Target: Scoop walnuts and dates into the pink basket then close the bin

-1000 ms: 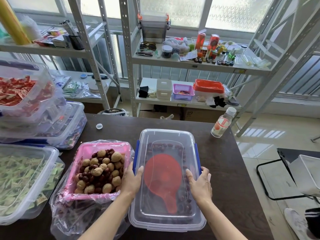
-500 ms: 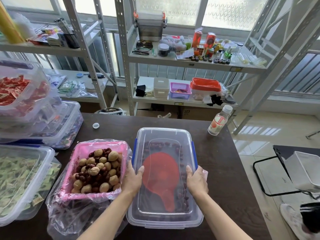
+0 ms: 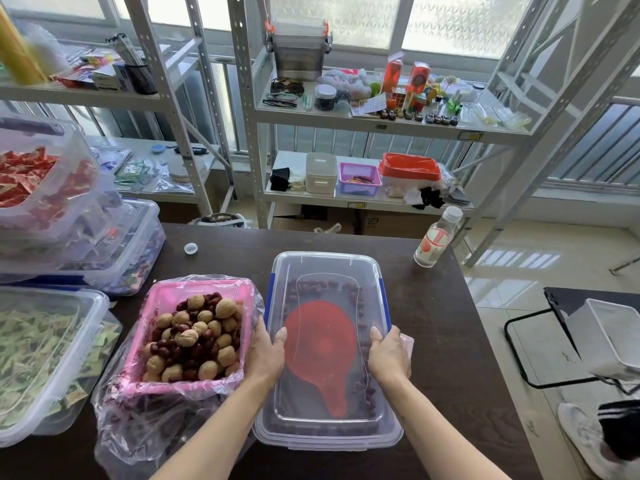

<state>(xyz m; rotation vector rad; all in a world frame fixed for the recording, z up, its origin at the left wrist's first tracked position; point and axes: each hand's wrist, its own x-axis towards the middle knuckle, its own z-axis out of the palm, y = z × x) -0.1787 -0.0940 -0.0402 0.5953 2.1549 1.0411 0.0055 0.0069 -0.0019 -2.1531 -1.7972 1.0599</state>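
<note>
A clear plastic bin (image 3: 327, 271) with blue side latches sits on the dark table, its transparent lid on top. Through the lid I see a red scoop (image 3: 320, 344) and dates along the walls. My left hand (image 3: 268, 351) grips the bin's left edge and my right hand (image 3: 388, 355) grips its right edge, thumbs resting on the lid. To the left stands the pink basket (image 3: 166, 296), lined into a clear plastic bag and heaped with walnuts and dates (image 3: 195, 341).
Stacked clear bins of wrapped snacks (image 3: 62, 216) and a bin of green packets (image 3: 38, 355) fill the table's left side. A drink bottle (image 3: 437, 237) stands at the far right corner, a small cap (image 3: 190, 248) lies further left. Metal shelving stands behind; a black stool (image 3: 561, 306) is right.
Both hands have slid slightly toward me along the bin's sides while staying on the lid. The bin and basket have stayed in place.
</note>
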